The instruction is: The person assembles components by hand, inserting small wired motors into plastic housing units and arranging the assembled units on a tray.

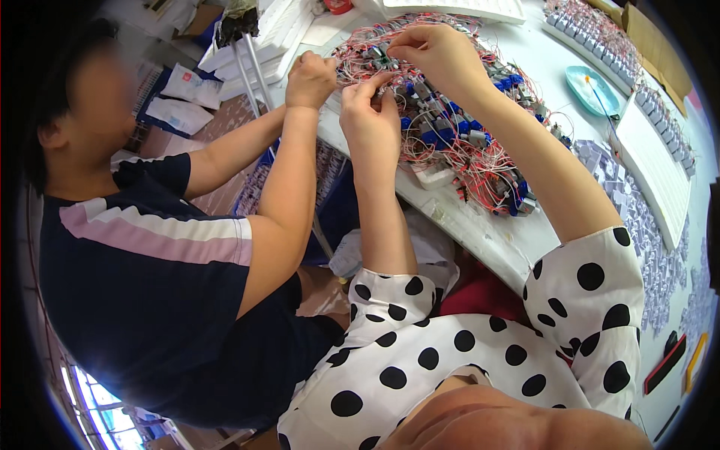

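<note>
Both hands are deep in the wire tangle [450,135] near the white surface [487,240] edge: right hand [435,56] fingers pinching a small part, left hand [369,112] probably pinching wires. Co-worker's hand [310,79] crowds the left.

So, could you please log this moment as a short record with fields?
left hand: pinching thin wires at the near edge of the wire pile
right hand: fingers pinched on a small part atop the pile
pile: red and white wires tangled with blue and grey parts, on the white table
co-worker's hand: fist at the pile's left edge
teal dish: beyond the pile
white trays: right of the pile, small parts along their edges
</note>
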Demonstrator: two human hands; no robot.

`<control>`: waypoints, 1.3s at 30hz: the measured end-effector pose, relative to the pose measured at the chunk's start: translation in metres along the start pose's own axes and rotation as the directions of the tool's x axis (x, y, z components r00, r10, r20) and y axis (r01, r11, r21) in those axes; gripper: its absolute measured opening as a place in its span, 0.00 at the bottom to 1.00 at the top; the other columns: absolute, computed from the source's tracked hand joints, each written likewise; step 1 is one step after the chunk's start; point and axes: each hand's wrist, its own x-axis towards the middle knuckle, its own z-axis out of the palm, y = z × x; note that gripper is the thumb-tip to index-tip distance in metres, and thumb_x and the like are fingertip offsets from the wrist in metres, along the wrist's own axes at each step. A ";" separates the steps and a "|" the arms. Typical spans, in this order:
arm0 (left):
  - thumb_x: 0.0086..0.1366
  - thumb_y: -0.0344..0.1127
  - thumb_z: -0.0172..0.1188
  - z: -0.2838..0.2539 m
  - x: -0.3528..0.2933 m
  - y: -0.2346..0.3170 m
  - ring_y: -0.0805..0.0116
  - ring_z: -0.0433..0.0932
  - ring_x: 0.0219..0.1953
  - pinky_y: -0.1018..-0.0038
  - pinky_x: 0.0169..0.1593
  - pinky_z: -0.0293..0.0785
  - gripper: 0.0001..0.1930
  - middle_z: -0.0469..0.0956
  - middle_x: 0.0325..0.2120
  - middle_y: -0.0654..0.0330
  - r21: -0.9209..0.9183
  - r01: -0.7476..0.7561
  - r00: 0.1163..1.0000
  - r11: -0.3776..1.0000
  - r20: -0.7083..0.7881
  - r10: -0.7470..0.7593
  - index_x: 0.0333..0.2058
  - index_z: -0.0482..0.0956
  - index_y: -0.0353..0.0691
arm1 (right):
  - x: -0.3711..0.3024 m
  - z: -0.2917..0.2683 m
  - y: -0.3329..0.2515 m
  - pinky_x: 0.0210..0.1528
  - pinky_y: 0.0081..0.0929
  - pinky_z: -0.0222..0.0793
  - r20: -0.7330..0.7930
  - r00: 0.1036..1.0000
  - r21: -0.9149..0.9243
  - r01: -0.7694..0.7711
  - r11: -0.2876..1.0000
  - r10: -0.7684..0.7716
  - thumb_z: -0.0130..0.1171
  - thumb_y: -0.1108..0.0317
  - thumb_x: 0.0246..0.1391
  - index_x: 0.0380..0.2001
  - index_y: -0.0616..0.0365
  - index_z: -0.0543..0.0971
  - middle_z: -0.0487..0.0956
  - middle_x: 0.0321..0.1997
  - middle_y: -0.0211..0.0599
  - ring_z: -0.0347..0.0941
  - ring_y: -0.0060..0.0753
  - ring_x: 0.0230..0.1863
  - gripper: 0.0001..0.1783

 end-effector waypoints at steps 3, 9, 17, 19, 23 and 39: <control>0.63 0.22 0.62 -0.005 0.006 -0.006 0.68 0.80 0.33 0.74 0.38 0.77 0.08 0.78 0.39 0.54 -0.106 0.043 0.999 0.993 -0.023 -0.045 0.40 0.86 0.37 | 0.000 0.001 -0.010 0.41 0.30 0.75 0.003 0.998 -0.089 0.068 0.994 -0.068 0.66 0.60 0.54 0.38 0.52 0.88 0.86 0.32 0.35 0.82 0.30 0.34 0.12; 0.61 0.25 0.66 -0.006 0.006 -0.019 0.60 0.82 0.36 0.70 0.42 0.80 0.07 0.77 0.43 0.49 -0.051 -0.005 0.999 0.999 0.052 0.007 0.38 0.86 0.35 | 0.001 0.000 -0.014 0.40 0.42 0.76 0.004 0.969 -0.265 0.238 0.934 -0.245 0.63 0.60 0.53 0.31 0.51 0.86 0.84 0.31 0.39 0.82 0.48 0.36 0.09; 0.62 0.30 0.67 -0.002 0.014 -0.015 0.55 0.80 0.41 0.65 0.46 0.79 0.09 0.75 0.46 0.46 0.029 0.027 0.977 0.999 0.209 -0.032 0.39 0.86 0.33 | 0.008 0.006 -0.005 0.37 0.40 0.77 0.020 0.858 -0.498 0.453 0.739 -0.513 0.61 0.63 0.54 0.33 0.48 0.84 0.83 0.33 0.30 0.82 0.40 0.39 0.06; 0.62 0.29 0.67 -0.002 0.014 -0.019 0.56 0.80 0.40 0.66 0.45 0.79 0.09 0.75 0.44 0.47 0.010 0.011 0.974 1.000 0.228 -0.013 0.40 0.86 0.33 | 0.008 0.006 -0.005 0.38 0.39 0.77 0.032 0.852 -0.501 0.466 0.729 -0.523 0.61 0.63 0.54 0.32 0.48 0.83 0.83 0.34 0.29 0.82 0.39 0.40 0.05; 0.64 0.29 0.64 -0.002 0.013 -0.034 0.58 0.79 0.38 0.68 0.46 0.77 0.09 0.75 0.40 0.50 0.063 -0.056 0.973 0.996 0.226 0.041 0.41 0.86 0.35 | 0.009 0.013 -0.001 0.39 0.38 0.77 0.070 0.859 -0.491 0.472 0.732 -0.507 0.61 0.64 0.53 0.32 0.48 0.83 0.83 0.35 0.28 0.81 0.38 0.42 0.05; 0.55 0.33 0.73 -0.003 0.024 -0.025 0.58 0.77 0.42 0.67 0.48 0.75 0.14 0.73 0.41 0.53 0.105 0.064 0.935 0.992 0.342 -0.097 0.41 0.87 0.37 | 0.002 0.002 -0.006 0.42 0.36 0.77 0.077 0.855 -0.537 0.470 0.701 -0.514 0.62 0.67 0.49 0.32 0.49 0.83 0.82 0.36 0.29 0.80 0.37 0.44 0.06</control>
